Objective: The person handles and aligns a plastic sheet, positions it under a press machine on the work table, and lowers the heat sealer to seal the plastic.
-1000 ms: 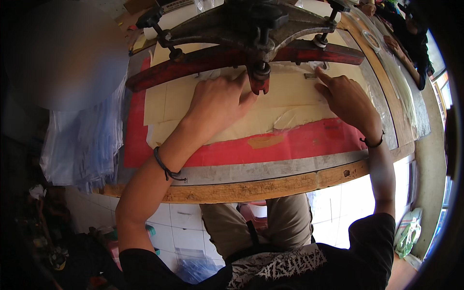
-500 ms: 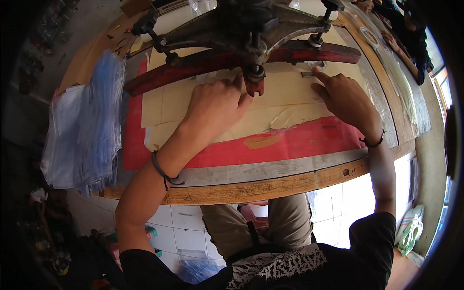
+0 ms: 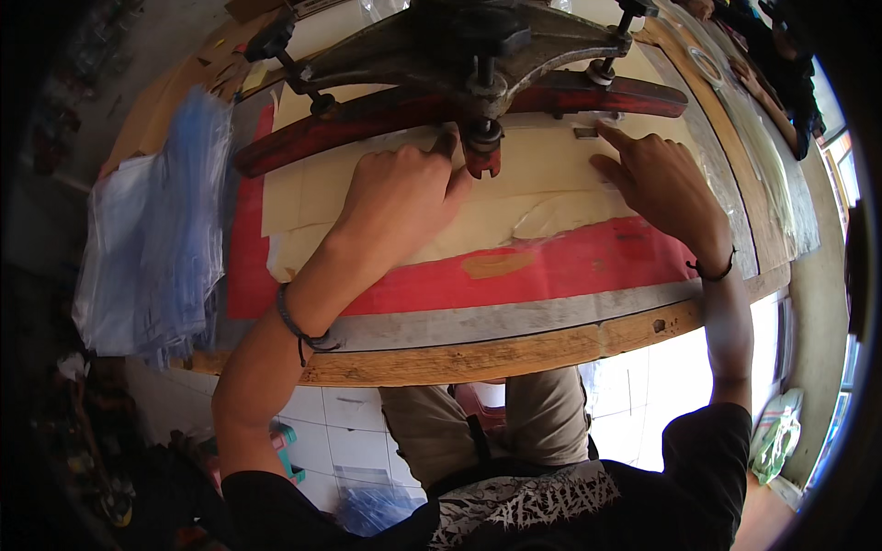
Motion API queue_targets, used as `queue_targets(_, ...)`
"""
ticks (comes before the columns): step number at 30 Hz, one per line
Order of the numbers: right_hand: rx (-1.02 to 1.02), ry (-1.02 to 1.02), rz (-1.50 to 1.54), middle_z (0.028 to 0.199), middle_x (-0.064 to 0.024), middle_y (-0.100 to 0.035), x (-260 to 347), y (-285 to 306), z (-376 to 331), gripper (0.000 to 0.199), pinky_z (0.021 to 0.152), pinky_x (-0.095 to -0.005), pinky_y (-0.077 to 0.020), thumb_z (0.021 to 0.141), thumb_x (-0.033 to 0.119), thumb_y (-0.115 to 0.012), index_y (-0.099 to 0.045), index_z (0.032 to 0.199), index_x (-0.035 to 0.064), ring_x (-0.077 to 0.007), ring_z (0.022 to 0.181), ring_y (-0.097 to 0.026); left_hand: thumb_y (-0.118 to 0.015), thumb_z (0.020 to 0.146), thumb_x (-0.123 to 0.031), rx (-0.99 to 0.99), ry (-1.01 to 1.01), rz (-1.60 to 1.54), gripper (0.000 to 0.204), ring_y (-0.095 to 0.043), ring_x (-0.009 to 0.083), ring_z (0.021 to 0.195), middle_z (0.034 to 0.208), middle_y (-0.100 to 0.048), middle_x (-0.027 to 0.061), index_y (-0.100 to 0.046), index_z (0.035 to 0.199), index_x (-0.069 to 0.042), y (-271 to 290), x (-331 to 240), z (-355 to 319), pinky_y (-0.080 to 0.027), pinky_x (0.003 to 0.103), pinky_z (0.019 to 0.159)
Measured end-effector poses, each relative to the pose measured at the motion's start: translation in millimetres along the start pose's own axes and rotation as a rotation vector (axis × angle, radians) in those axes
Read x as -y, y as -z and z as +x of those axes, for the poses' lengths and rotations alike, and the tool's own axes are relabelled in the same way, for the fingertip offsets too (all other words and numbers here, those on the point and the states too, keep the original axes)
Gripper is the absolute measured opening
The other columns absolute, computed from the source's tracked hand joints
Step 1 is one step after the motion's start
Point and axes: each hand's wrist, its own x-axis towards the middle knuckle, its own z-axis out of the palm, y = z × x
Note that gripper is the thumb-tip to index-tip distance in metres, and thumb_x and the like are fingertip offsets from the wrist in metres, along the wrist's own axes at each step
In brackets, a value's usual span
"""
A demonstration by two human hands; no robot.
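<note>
Two hands flat on cream sheet (image 3: 542, 184), left hand (image 3: 400, 197) fingers curled, right hand (image 3: 657, 179) fingers spread, neither gripping anything.

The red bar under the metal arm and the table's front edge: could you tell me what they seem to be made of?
The red bar looks like wood under worn red paint, dark at the scuffs. The table edge looks like bare, unfinished wood with visible grain and cracks. The arm looks like dull, rusty cast metal.
</note>
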Motion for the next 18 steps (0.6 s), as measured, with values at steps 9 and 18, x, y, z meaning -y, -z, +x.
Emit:
queue_targets(9,0.039,0.03,0.033,0.068,-0.019,-0.065,-4.0,-6.8,3.6,0.044,0.068,-0.0462,-0.0514,0.1,0.032,-0.052,-0.057,0.128,-0.0018,-0.0384,0.069,-0.066,-0.055,0.092,-0.03,0.095,0.065,-0.04,0.046,-0.067,0.0348,0.061,0.062,-0.065,0.018,-0.061,0.126,0.001,3.9,1.3,0.7,-0.055,0.046,0.061)
queue_targets(18,-0.019,0.132,0.295,0.061,-0.0159,-0.063,-35.3,-23.5,-4.6,0.053,0.058,-0.0438,-0.0511,0.096,0.037,-0.059,-0.053,0.13,-0.0025,-0.0357,0.055,-0.064,-0.063,0.089,-0.026,0.222,0.159,-0.129,0.037,-0.067,0.0378,0.067,0.069,-0.067,0.0166,-0.065,0.117,-0.002,6.2,-1.9,-4.9,-0.054,0.048,0.067)
